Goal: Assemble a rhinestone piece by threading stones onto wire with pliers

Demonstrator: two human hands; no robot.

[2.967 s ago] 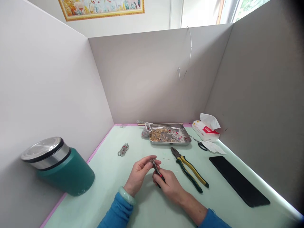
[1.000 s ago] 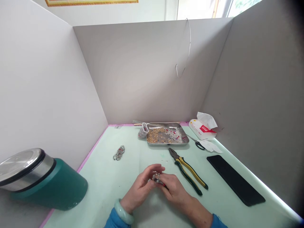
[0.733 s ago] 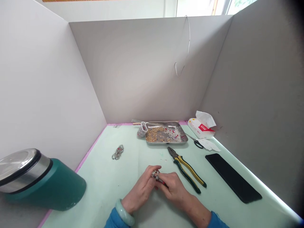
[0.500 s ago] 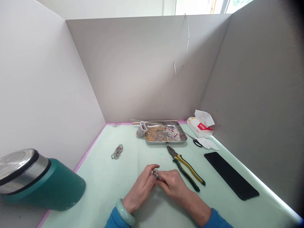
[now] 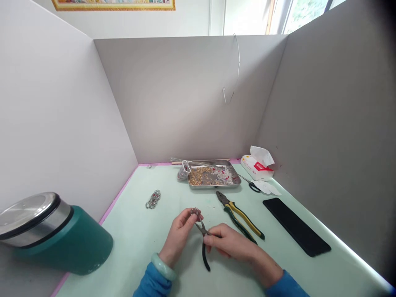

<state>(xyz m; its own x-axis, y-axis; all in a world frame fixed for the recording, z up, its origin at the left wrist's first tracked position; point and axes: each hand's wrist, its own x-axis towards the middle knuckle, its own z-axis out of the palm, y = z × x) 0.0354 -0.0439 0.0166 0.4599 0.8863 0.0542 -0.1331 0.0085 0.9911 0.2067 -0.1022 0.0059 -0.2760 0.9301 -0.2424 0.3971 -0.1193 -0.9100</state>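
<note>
A small beaded wire piece (image 5: pixel 194 212) is pinched between the thumb and fingers of my left hand (image 5: pixel 179 231); the fingers partly cover it. Small black-handled pliers (image 5: pixel 204 247) are in my right hand (image 5: pixel 227 241). Their slim jaws are parted and point up toward the beaded piece; I cannot tell whether they touch it. One handle hangs free below, and the other is mostly hidden by my fingers. Just beyond my right hand lie larger pliers (image 5: pixel 238 214) with yellow and green handles. A little heap of beaded chain (image 5: pixel 153 199) rests to the left.
A metal tray (image 5: pixel 213 186) of gold, clear and red beads stands at the back, beside a small bag (image 5: pixel 182 173). Scissors (image 5: pixel 254 187), a tissue pack (image 5: pixel 257 168) and a black flat slab (image 5: pixel 297 227) lie to the right. A green flask (image 5: pixel 86 239) is at left.
The small pliers now show clearly in my right hand, with jaws parted. My hands have moved slightly apart, the left one upward with the beaded piece. The camera view has tilted up a little.
</note>
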